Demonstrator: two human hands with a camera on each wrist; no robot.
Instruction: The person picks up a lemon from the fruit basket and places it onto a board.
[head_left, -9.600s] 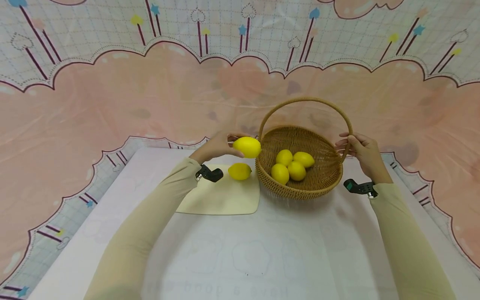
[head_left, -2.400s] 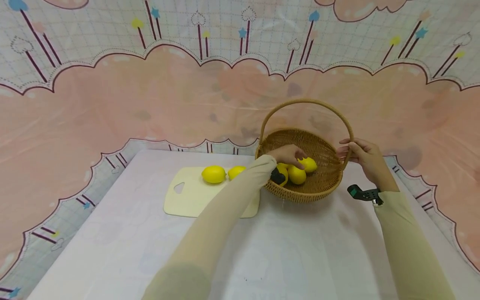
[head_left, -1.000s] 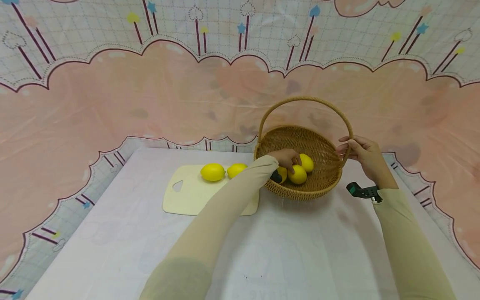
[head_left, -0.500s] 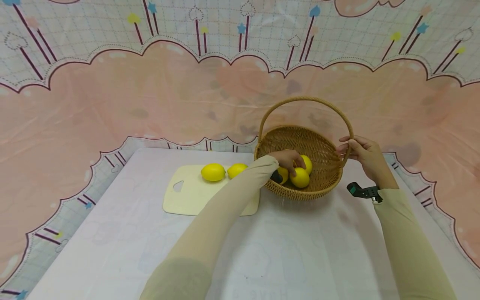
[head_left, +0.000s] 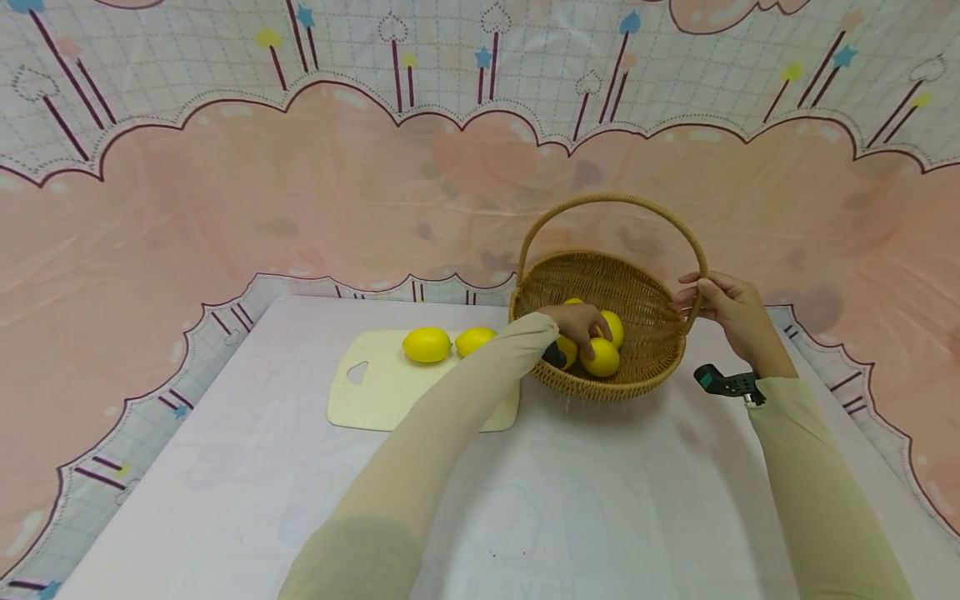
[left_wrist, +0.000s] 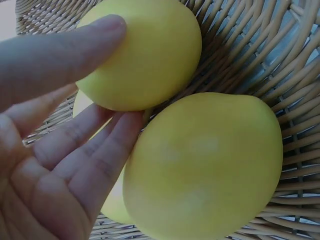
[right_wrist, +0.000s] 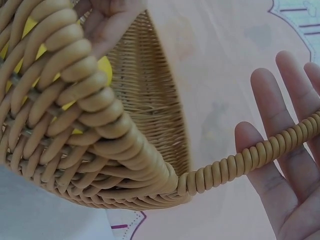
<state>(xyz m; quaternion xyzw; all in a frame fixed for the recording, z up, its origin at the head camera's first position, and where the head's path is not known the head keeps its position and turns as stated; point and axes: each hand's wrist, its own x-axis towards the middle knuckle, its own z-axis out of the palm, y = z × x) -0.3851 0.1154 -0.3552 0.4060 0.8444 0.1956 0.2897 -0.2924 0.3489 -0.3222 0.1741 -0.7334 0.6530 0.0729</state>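
Your left hand (head_left: 581,321) is down inside the wicker basket (head_left: 645,379), thumb and loosely curved fingers (left_wrist: 95,165) closing on the upper lemon (left_wrist: 142,55) without a full grip, with another lemon (left_wrist: 205,165) just beside it. Your right hand (head_left: 731,308) rests against the basket's handle (right_wrist: 235,165) with nearly straight fingers (right_wrist: 272,125). Two more lemons (head_left: 426,344) lie on the cutting board (head_left: 390,400) to the left.

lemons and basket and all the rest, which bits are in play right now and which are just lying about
In play:
- left hand, fingers on a lemon in the wicker basket
- right hand, against the basket handle
- cutting board with two lemons

Lying about:
- patterned cloth backdrop
- white table cover
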